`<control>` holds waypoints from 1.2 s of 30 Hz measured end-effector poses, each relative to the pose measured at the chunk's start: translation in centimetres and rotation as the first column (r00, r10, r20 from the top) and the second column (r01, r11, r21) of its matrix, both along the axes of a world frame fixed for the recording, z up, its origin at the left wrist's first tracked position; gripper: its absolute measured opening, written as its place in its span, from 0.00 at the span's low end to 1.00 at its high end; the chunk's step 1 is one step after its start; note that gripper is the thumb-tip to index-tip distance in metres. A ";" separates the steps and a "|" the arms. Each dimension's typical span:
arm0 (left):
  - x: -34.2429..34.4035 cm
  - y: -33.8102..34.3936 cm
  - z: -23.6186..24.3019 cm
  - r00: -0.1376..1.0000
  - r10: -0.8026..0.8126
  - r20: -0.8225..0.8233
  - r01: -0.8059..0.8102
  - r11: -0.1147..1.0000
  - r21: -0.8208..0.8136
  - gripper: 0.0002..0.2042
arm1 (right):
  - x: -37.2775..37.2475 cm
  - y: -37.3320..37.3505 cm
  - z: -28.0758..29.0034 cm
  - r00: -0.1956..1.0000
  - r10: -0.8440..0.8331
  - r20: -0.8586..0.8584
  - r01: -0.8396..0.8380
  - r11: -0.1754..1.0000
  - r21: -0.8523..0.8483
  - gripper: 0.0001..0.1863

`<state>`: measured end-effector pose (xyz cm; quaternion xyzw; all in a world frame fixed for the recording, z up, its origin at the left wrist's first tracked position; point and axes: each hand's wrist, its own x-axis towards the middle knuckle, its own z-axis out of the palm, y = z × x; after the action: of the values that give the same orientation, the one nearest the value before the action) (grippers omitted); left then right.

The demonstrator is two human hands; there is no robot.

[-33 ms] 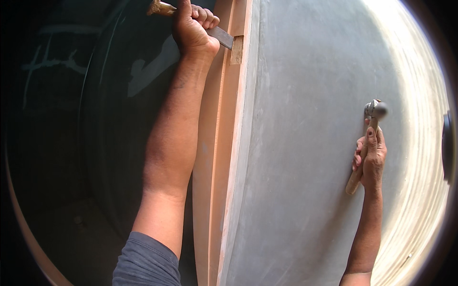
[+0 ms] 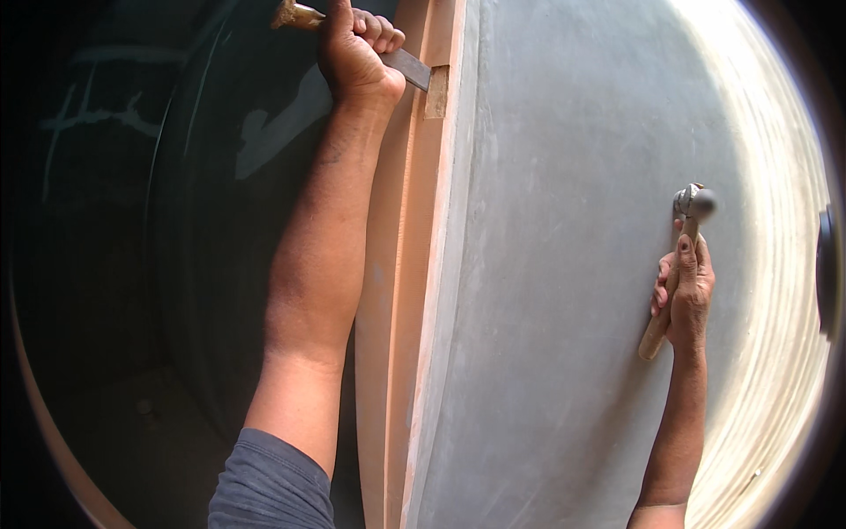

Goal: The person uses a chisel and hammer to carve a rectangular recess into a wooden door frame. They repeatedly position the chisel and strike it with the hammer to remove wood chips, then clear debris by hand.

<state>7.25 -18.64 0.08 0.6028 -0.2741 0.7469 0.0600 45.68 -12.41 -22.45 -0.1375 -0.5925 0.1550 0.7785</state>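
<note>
My left hand (image 2: 357,62) is wrapped around the wooden handle of a chisel (image 2: 409,69). The flat metal blade reaches right, its end meeting the edge of a shallow rectangular recess (image 2: 437,93) cut in an orange-brown wooden door frame (image 2: 419,220). Well off to the right, my right hand (image 2: 690,300) grips a hammer (image 2: 677,280) by its wooden handle. The hammer's metal head points up, away from the frame and the chisel, over the grey wall.
A smooth grey wall (image 2: 546,264) adjoins the frame's right side. To the left lies a dark space with pale patches (image 2: 273,132) on its surface. A bright ridged surface (image 2: 767,353) curves along the right edge, near a dark object (image 2: 826,273).
</note>
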 end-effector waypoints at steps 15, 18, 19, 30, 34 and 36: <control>1.8 0.2 0.7 0.986 0.108 0.126 -0.117 0.991 0.069 0.20 | 0.1 0.3 -0.1 1.000 -0.020 0.011 0.020 1.000 0.015 0.28; 3.4 -0.2 0.2 0.957 0.225 0.185 -0.254 0.955 0.153 0.19 | 0.1 0.4 -0.1 1.000 -0.009 0.025 0.008 1.000 0.030 0.28; 3.6 -0.3 0.0 0.952 0.243 0.186 -0.274 0.947 0.167 0.24 | 0.1 0.5 0.0 0.999 -0.005 0.031 0.004 0.999 0.035 0.28; 6.4 -3.3 -2.2 0.908 0.354 0.225 -0.409 0.867 0.283 0.28 | -0.9 -3.3 0.3 0.955 -0.225 0.194 0.164 0.943 0.288 0.26; 6.1 -2.7 -1.6 0.915 0.357 0.190 -0.398 0.877 0.269 0.28 | -4.1 -7.2 6.0 0.794 -0.582 0.173 0.406 0.721 0.562 0.24; 6.5 -2.8 -2.3 0.888 0.419 0.190 -0.454 0.864 0.218 0.28 | -5.2 -9.9 9.9 0.682 -0.726 0.092 0.490 0.547 0.679 0.25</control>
<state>13.72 -21.49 -2.22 0.5995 -0.2278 0.7385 -0.2081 40.48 -22.32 -12.58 -0.1077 -0.6542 -0.3563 0.6584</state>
